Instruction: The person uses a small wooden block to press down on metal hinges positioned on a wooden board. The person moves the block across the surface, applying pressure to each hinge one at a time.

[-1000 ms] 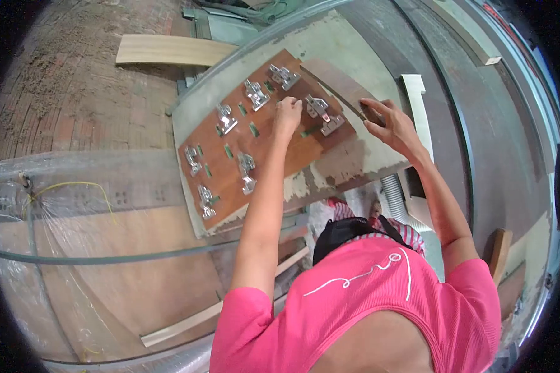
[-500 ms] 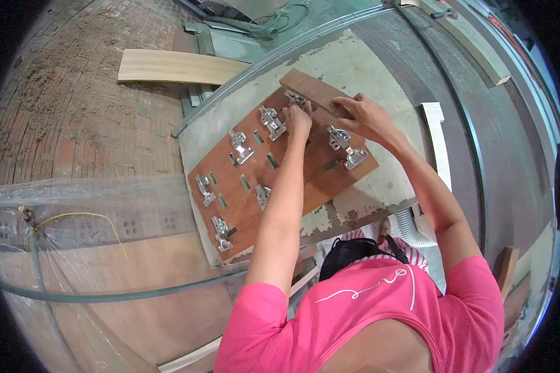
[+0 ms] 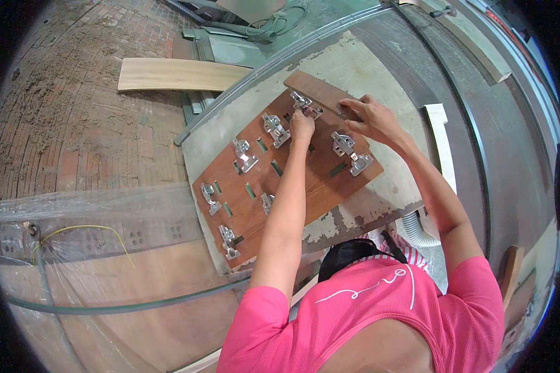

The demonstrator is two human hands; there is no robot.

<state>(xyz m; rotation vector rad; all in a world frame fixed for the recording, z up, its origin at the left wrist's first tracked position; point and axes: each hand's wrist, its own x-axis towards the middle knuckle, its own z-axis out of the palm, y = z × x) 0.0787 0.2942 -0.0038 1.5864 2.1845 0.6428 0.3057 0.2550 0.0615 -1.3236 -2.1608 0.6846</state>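
My left hand (image 3: pixel 301 126) reaches over a reddish-brown wooden board (image 3: pixel 320 183), its fingers pinched on the lower side of a metal cabinet hinge (image 3: pixel 306 104) near the far edge. Part of that hinge is hidden behind the fingers. My right hand (image 3: pixel 378 121) hovers at the end of a brown wooden strip (image 3: pixel 320 92) that lies along the board's far side; its thumb and fingers are curved and apart. Between my hands and the board's right corner sits another hinge (image 3: pixel 351 152). More silver hinges (image 3: pixel 275 128) stand along the left part, among narrow cut slots.
Under the board is a worn, pale tabletop (image 3: pixel 379 74). A light wooden plank (image 3: pixel 180 74) lies beyond on the brick floor (image 3: pixel 74 137). Clear plastic sheeting (image 3: pixel 106 205) covers the left side. A white notched strip (image 3: pixel 440 146) stands at the right, near a dark rail (image 3: pixel 460 99).
My left fingers have shifted slightly down, baring more of the far hinge. The right hand has moved a little right, with its fingers more spread. The whole view has shifted slightly.
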